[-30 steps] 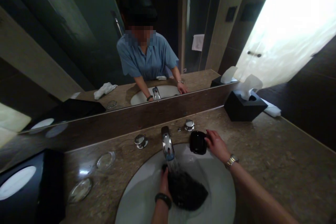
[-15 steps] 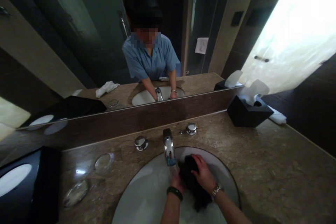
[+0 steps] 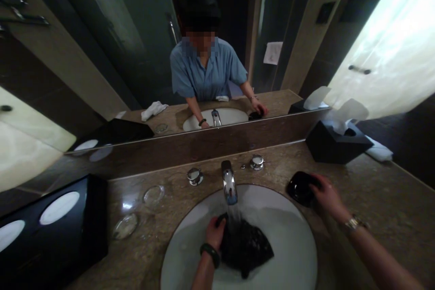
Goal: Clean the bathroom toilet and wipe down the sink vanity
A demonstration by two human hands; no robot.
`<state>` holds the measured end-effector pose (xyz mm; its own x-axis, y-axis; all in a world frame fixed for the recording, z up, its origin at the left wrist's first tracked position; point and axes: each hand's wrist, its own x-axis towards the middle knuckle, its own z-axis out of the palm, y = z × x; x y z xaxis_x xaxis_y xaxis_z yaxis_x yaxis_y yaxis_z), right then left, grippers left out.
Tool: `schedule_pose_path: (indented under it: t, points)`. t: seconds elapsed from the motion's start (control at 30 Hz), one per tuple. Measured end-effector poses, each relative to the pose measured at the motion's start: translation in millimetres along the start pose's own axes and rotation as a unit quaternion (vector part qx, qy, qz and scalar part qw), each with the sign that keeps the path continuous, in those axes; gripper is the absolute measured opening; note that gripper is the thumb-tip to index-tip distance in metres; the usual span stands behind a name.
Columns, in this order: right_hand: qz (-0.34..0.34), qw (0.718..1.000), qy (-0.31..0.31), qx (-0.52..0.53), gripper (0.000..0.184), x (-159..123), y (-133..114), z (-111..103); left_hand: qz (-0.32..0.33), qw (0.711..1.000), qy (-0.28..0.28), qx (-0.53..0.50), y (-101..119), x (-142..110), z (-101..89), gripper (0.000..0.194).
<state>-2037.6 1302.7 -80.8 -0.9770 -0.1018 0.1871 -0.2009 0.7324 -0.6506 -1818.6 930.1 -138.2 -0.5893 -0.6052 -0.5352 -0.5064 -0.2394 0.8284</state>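
Note:
A dark cloth (image 3: 245, 247) lies in the white basin (image 3: 295, 253) under water running from the chrome tap (image 3: 229, 184). My left hand (image 3: 215, 232), with a dark bracelet at the wrist, grips the cloth's left edge. My right hand (image 3: 326, 196), wearing a metal watch, is closed on a small glossy black dish (image 3: 299, 187) resting on the stone counter (image 3: 353, 186) just right of the basin.
Two chrome knobs (image 3: 194, 175) flank the tap. Glass dishes (image 3: 153, 195) and a black tray (image 3: 57, 231) sit at the left. A black tissue box (image 3: 336, 144) and a white towel (image 3: 379, 150) stand at the right. A mirror (image 3: 136, 45) runs behind the counter.
My right hand left the cloth in the basin and moved right onto the counter with the black dish. The left hand stays on the cloth under the water.

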Motion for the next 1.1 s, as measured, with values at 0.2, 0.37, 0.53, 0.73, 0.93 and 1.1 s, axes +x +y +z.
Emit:
schedule_pose_path:
  t: [0.2,0.37,0.53,0.73,0.93,1.1]
  points:
    - [-0.071,0.997,-0.017,0.006,0.049,-12,-18,-6,0.046,0.993,-0.109,-0.022,65,-71,14.3,0.039]
    - [-0.183,0.907,-0.373,0.062,0.071,-104,-129,79,0.049,0.982,-0.184,-0.021,122,-130,5.2,0.037]
    - [-0.159,0.867,-0.467,-0.066,0.029,-94,-143,125,0.095,0.995,-0.028,0.004,137,-116,-50.3,0.06]
    - [-0.234,0.859,-0.421,-0.171,0.059,-99,-118,130,0.059,0.997,0.048,0.025,68,-105,-89.7,0.076]
    - [-0.362,0.753,-0.497,-0.234,0.042,-122,-104,129,0.01,1.0,0.026,-0.008,23,-120,-68.7,0.087]
    - [-0.33,0.71,-0.557,-0.277,0.04,-90,-63,46,-0.001,0.999,0.031,-0.034,8,-131,-101.4,0.086]
